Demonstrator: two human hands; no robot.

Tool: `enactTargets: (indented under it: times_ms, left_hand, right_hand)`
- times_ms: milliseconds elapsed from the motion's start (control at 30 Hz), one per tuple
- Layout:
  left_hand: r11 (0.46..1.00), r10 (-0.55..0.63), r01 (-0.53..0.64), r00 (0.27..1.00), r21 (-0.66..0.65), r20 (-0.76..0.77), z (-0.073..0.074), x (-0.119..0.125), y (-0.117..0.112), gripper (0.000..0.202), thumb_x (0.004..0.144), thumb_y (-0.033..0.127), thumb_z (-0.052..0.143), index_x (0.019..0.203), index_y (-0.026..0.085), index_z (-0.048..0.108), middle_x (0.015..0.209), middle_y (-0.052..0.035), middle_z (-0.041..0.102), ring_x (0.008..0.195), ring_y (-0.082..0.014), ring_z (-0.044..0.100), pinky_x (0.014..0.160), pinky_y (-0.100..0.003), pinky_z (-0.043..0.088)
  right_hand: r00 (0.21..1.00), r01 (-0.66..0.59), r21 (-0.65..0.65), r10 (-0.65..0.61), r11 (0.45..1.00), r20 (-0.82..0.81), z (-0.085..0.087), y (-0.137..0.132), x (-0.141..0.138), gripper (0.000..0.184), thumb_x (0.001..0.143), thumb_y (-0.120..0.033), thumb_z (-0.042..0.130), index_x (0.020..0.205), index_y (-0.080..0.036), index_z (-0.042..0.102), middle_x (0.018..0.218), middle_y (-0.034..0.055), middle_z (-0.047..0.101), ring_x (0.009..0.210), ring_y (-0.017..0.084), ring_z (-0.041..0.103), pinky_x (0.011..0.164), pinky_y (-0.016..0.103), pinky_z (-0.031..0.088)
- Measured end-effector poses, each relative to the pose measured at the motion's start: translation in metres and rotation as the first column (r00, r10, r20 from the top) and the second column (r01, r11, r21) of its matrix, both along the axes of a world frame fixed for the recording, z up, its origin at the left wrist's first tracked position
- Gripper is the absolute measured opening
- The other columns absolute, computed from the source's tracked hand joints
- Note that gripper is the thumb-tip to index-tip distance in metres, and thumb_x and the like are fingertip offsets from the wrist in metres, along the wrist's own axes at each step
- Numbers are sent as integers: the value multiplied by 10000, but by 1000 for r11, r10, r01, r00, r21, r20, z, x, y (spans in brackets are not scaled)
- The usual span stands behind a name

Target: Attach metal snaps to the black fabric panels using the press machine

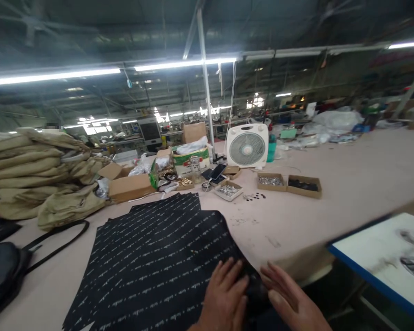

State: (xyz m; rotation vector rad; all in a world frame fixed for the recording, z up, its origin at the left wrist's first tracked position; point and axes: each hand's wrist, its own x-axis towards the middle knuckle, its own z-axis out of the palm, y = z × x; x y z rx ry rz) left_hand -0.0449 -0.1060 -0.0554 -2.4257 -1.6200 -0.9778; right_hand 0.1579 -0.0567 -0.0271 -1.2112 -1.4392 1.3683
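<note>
A stack of black fabric pieces (155, 257) printed with rows of small white lettering lies on the pale table (348, 184) in front of me. My left hand (224, 296) rests flat on the near right corner of the fabric, fingers stretched out. My right hand (291, 299) is just beside it at the fabric's right edge, fingers straight and together, palm turned inward. Neither hand holds anything.
Piled khaki bags (37, 174) and a black bag with strap (3, 271) sit at left. Cardboard boxes (129, 184), small trays of metal parts (271, 180), a phone (215, 172) and a white fan (247, 146) stand further back. A blue-edged white table (382, 257) is at right.
</note>
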Motion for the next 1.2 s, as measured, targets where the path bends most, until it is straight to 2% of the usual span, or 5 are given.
enactTargets:
  times_ms: [233,467,833,967,1200]
  left_hand:
    - [937,-333,343,933,61,-140,27,22,-11,467,893,420,588,1316,224,557,1470,-54,528,1407,-262,424,1150,-436,423]
    - [967,-84,136,968,214,-237,99,-22,35,769,837,344,722,1487,176,347,1564,-165,363,1490,-336,248,1218,-563,252]
    - [775,-481,237,822,-585,-304,107,9,97,212,953,292,487,914,187,666,905,-67,704,864,-220,648,742,-303,448]
    - [642,-557,357,825,-679,-92,124,31,95,177,945,270,502,948,185,658,845,-32,687,763,-165,612,672,-251,394]
    - [526,-571,450,816,-722,92,142,39,100,320,839,500,673,978,213,640,879,11,689,803,-166,619,675,-243,400]
  right_hand:
    - [991,55,13,-56,998,117,24,4,13,452,804,-573,620,1065,-225,740,1065,77,772,972,328,712,923,427,558]
    - [962,110,-240,-164,965,-218,10,-27,60,456,816,-527,707,1141,-207,727,1073,69,774,955,321,719,874,431,567]
    - [866,359,247,-420,900,271,27,-26,103,716,795,-547,692,1416,-238,514,1409,125,588,1281,342,557,1103,526,417]
    - [768,-40,612,-368,790,524,56,-16,76,841,726,-431,787,1471,-231,450,1519,129,470,1415,361,387,1177,550,275]
    - [816,-250,262,58,932,575,49,10,46,184,901,-202,537,820,-201,702,789,17,724,758,186,655,704,286,451]
